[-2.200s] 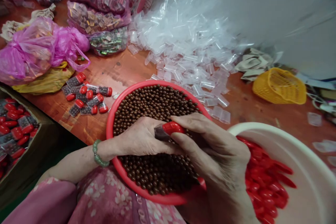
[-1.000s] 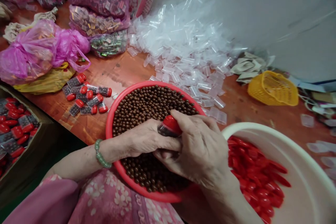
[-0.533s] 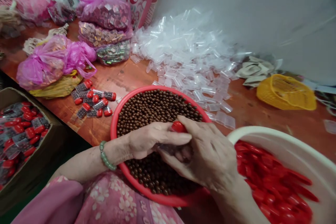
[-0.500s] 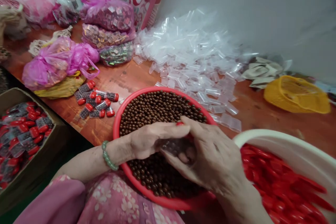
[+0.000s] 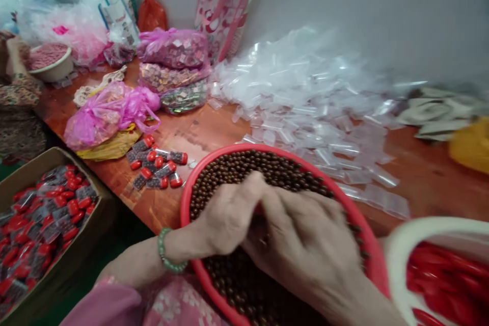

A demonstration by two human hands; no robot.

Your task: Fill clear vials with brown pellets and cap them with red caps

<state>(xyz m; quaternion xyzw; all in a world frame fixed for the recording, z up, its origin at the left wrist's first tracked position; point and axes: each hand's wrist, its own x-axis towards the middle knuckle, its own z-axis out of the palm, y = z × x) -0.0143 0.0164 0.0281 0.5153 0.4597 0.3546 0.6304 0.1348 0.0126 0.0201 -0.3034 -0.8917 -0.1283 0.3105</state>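
Over a red basin filled with small brown balls, both my hands are closed together around a small clear container. Mostly hidden by my fingers, it shows only a bit of its red cap and a dark body. My left hand, with a green bead bracelet at the wrist, presses from the left with curled fingers. From the other side my right hand wraps it, thumb side toward the left hand. Red caps fill a white basin at the right.
Filled red-capped containers lie on the table; more fill a cardboard box. Clear empty containers are heaped by the wall. Pink bags stand behind. Another person's hand is near a far basin.
The view has shifted, so things appear farther right and lower. My left fingers have curled from stretched flat to bent over the container, and both hands have closed tighter, hiding more of it.
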